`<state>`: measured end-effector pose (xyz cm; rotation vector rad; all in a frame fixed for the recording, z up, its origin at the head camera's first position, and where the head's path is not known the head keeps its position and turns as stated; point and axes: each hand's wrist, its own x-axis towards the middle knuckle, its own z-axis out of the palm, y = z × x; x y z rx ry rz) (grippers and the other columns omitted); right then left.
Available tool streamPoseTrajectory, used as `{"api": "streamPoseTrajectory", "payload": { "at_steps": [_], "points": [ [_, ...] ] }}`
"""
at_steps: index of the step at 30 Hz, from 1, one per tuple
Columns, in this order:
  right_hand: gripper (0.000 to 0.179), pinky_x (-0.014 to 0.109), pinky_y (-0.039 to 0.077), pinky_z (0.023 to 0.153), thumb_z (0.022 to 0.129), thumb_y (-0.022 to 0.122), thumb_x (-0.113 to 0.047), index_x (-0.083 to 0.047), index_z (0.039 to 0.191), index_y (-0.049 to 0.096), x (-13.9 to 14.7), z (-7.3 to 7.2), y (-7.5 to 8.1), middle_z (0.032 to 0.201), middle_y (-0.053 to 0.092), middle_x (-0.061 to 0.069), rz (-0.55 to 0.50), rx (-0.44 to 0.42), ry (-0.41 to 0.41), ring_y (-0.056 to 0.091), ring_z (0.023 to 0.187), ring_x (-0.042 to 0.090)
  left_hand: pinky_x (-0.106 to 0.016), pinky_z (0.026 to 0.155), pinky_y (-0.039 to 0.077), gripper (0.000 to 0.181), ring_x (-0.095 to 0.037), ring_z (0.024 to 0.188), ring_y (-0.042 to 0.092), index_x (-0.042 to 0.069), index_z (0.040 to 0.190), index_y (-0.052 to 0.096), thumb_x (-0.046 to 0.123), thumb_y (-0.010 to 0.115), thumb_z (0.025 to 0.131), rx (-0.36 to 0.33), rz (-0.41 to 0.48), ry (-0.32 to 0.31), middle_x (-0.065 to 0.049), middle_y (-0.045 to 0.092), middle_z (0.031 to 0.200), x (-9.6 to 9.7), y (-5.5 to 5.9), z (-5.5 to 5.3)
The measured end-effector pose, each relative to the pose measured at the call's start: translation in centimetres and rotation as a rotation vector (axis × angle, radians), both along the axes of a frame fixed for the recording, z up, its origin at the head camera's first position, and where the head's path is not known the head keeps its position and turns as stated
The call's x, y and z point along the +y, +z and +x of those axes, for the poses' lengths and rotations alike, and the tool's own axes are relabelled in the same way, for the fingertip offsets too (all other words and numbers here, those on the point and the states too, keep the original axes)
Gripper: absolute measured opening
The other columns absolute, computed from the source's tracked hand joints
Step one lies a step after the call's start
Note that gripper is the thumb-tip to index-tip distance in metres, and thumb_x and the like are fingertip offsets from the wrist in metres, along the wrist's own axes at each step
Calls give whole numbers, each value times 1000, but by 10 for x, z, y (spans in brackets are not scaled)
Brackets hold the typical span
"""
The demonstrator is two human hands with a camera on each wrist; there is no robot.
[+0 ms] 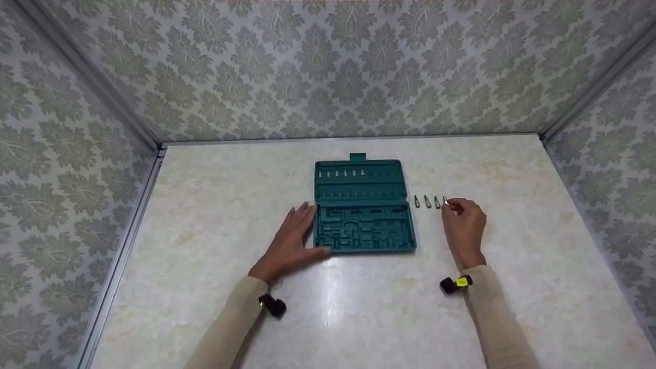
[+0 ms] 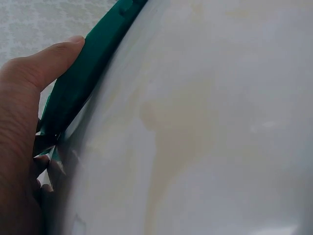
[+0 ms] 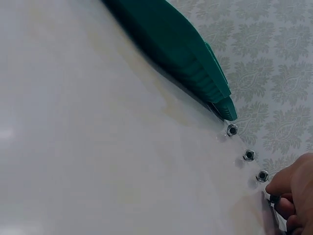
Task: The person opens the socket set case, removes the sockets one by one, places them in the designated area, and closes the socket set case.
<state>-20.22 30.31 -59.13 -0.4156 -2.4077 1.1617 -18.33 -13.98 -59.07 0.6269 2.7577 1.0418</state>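
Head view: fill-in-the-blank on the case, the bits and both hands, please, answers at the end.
The green plastic case lies ____, compartments exposed.
Its far half holds ____ small metal bits.
Only the ____ hand touches the case.
The right hand pinches one socket bit; ____ more socket bits lie nearby.

Missing words: open; six; left; three
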Motion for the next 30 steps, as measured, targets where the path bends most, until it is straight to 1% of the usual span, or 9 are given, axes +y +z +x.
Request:
{"api": "streamPoseTrajectory", "payload": {
  "at_steps": [4,7,12,19,25,30],
  "points": [
    [16,38,45,80,101,75,-10,2,110,83,0,-2,1,97,74,15,37,1,1,61,88,28,-49,138,6,121,-18,171,5,22,178,17,82,71,89,8,7,-4,2,14,185,0,0,0],
    [16,39,45,80,101,76,-11,2,109,83,-1,-3,1,97,74,15,45,-1,4,61,88,29,-49,138,6,121,-17,171,5,23,179,17,83,71,88,7,9,-2,2,15,185,0,0,0],
    [18,38,46,80,102,76,-13,1,111,82,-1,-2,0,97,73,13,35,5,0,60,88,27,-47,138,4,122,-16,171,4,24,178,17,84,72,87,-3,8,6,4,14,185,0,0,0],
    [20,38,45,82,104,76,-16,1,112,82,-1,1,-3,101,72,15,2,33,5,59,91,28,-45,139,4,122,-18,171,6,21,178,18,83,72,87,14,-17,3,0,17,185,2,-1,-2],
    [20,39,46,84,104,75,-15,1,113,81,-1,0,-5,102,73,15,20,26,8,60,92,28,-44,139,4,123,-17,171,7,19,178,19,82,73,87,24,-11,-10,0,18,184,2,-2,-3],
    [21,37,47,82,104,74,-18,0,114,82,-2,-1,-5,101,73,12,23,19,12,60,92,26,-40,138,1,122,-16,171,7,17,178,19,80,73,88,33,-4,-18,-1,18,184,2,-2,-3]
  ]
}}
